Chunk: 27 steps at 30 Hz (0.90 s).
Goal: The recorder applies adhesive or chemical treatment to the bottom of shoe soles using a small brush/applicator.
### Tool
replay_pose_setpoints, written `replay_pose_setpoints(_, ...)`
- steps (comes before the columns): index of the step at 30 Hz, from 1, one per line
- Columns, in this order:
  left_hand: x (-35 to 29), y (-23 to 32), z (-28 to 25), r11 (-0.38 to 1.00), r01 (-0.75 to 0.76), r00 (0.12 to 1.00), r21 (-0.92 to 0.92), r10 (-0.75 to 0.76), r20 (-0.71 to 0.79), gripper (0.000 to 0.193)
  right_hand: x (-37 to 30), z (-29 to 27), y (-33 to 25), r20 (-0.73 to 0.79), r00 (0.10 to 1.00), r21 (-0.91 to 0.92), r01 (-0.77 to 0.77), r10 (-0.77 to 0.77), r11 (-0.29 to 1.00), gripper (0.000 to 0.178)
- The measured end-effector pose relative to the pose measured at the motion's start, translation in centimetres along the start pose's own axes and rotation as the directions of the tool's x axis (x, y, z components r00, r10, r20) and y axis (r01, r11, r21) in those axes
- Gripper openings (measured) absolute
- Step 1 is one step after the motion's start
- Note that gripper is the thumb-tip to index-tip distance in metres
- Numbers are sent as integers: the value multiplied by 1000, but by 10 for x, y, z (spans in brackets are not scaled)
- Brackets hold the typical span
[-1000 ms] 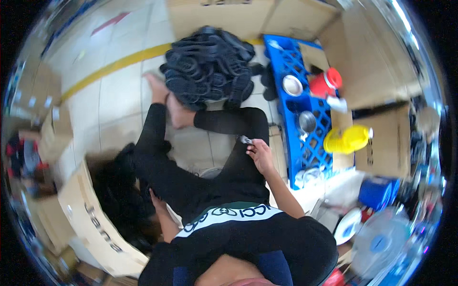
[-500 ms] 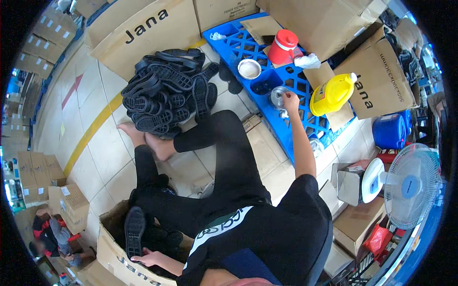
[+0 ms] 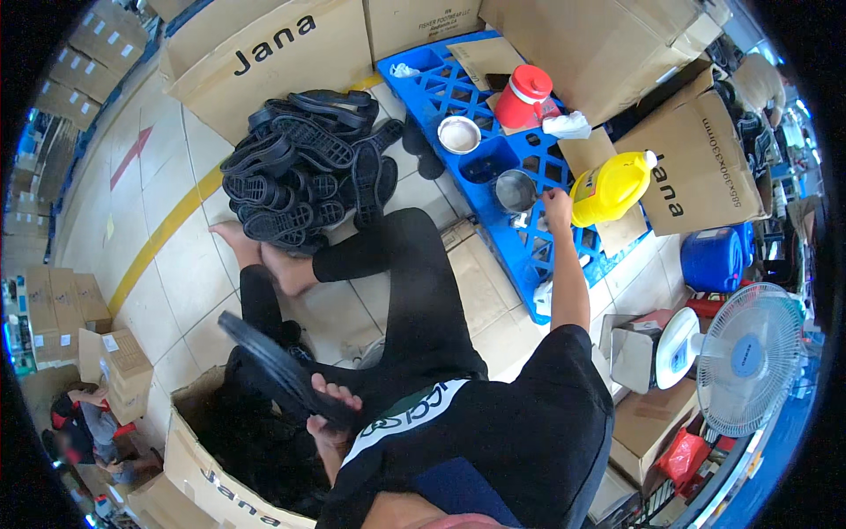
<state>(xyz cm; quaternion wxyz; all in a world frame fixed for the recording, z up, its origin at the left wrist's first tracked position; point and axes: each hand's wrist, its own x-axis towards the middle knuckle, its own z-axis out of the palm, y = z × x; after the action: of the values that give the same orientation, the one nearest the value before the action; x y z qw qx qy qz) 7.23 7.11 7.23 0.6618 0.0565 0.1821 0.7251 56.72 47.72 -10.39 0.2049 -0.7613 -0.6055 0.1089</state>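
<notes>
My left hand [image 3: 328, 407] grips a black shoe sole [image 3: 278, 361] near one end, tilted above an open cardboard box [image 3: 182, 445] whose inside is dark. Over the blue pallet [image 3: 498, 225], my right hand [image 3: 557, 210] has its fingers closed; whatever they may hold is hidden. Just left of that hand stands a round metal tin [image 3: 515, 190], apart from the fingers. To its right is a yellow jug [image 3: 610, 189] with a white cap. A heap of black shoe soles [image 3: 304, 167] lies on the tiles beyond my bare feet.
The pallet also carries a white bowl [image 3: 459, 135], a red jug with a lid [image 3: 523, 97] and crumpled white tissue [image 3: 567, 125]. Large cartons [image 3: 264, 79] border the far side. At the right are a blue drum [image 3: 712, 260] and a fan [image 3: 747, 353]. Another person [image 3: 92, 428] sits far left.
My left hand has raised the sole from the box's edge and brought it rightward, toward my lap. My right hand has left the tin and moved slightly right and nearer.
</notes>
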Motion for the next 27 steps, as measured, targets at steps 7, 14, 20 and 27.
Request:
replay_pose_setpoints(7,32,14,44,719,356,926,597,-359,-120,69,-11,-2,11,-135,991,128,7,10,992,28)
replay_pose_setpoints(14,47,11,53,875,199,980,442,-172,-101,63,-5,-10,7,-310,951,2,21,-19,1000,25)
replay_pose_setpoints(20,56,30,17,942,-18,990,336,63,-123,76,-16,-6,-69,-427,881,50,248,-204,967,22)
replay_pose_setpoints(27,85,29,-14,955,61,997,290,-47,-55,86,-109,-5,-332,535,784,817,-384,-315,431,26)
